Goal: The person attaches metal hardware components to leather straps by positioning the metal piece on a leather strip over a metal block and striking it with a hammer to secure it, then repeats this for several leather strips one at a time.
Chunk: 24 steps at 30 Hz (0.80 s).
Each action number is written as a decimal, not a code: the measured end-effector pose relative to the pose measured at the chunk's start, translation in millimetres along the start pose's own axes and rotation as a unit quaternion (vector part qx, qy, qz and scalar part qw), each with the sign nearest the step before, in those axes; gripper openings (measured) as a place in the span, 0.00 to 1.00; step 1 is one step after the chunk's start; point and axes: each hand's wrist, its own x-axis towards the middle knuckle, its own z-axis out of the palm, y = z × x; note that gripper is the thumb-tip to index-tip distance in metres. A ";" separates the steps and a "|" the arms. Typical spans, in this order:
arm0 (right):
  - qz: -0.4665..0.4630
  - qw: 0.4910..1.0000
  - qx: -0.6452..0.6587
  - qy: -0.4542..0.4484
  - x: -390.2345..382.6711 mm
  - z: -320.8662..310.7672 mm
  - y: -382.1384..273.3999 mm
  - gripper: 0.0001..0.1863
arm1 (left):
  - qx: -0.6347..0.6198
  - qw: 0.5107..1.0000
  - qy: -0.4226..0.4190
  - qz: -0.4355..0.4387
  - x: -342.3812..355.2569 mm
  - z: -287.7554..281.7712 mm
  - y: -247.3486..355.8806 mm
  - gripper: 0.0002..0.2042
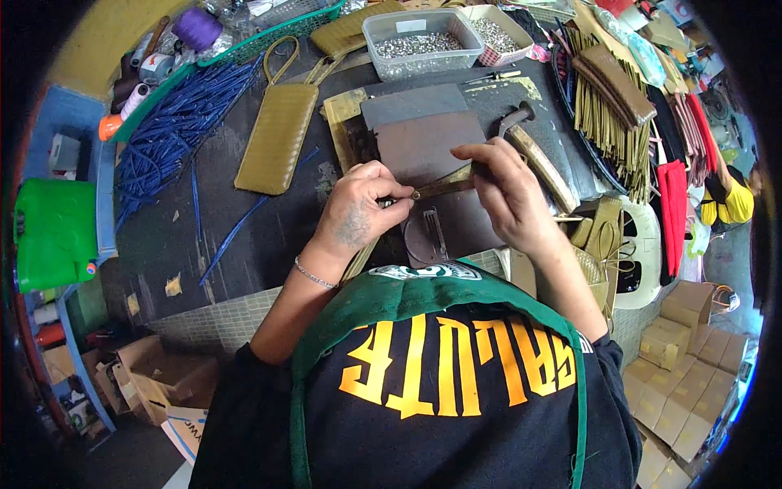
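Observation:
Above the front of the workbench, my left hand (pixel 358 204) pinches the end of a narrow olive strap (pixel 446 186), with a small metal ring or eyelet (pixel 415 196) at its fingertips. On the strap's other side, my right hand (pixel 511 194) has its index finger stretched leftward and its lower fingers curled at the strap, partly hidden. Beneath the hands lies a dark brown flat block (pixel 428 147). Close to my body, a slotted metal tool (pixel 436 231) rests on a dark surface. Right of the right hand lies a hammer (pixel 544 167) with a worn wooden handle.
An olive woven pouch (pixel 278 134) lies left of the block, beside a pile of blue strips (pixel 183 114). Clear tubs of metal fittings (pixel 423 45) stand at the back. Olive strips (pixel 607 155) fill the right side. Cardboard boxes (pixel 684 375) stand lower right. Another person (pixel 729 200) is far right.

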 end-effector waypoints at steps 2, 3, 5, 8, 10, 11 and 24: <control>-0.001 0.993 -0.083 -0.083 4.7 -5.5 -4.6 0.20 | 0.007 1.000 0.008 0.020 0.5 0.5 -2.3 0.07; 0.001 0.993 -0.085 -0.080 5.1 -4.1 1.2 0.20 | 0.005 1.000 0.005 0.023 0.7 0.4 -1.5 0.07; -0.142 0.966 -0.183 -0.112 8.7 0.7 18.7 0.15 | 0.001 1.000 0.008 -0.002 -0.3 0.9 0.5 0.07; -0.155 0.928 -0.272 -0.200 23.3 -8.5 23.7 0.13 | -0.023 1.000 0.004 -0.016 1.8 2.0 0.9 0.07; -0.169 0.926 -0.261 -0.212 28.1 -8.0 23.5 0.10 | -0.021 0.999 0.006 -0.026 1.3 2.1 4.2 0.07; -0.146 0.926 -0.252 -0.242 28.4 -7.4 23.3 0.10 | -0.020 0.999 0.007 -0.035 0.7 2.3 4.8 0.07; -0.050 0.992 0.111 -0.038 26.3 -0.1 4.8 0.19 | -0.004 1.000 0.017 -0.005 -0.5 2.4 2.9 0.06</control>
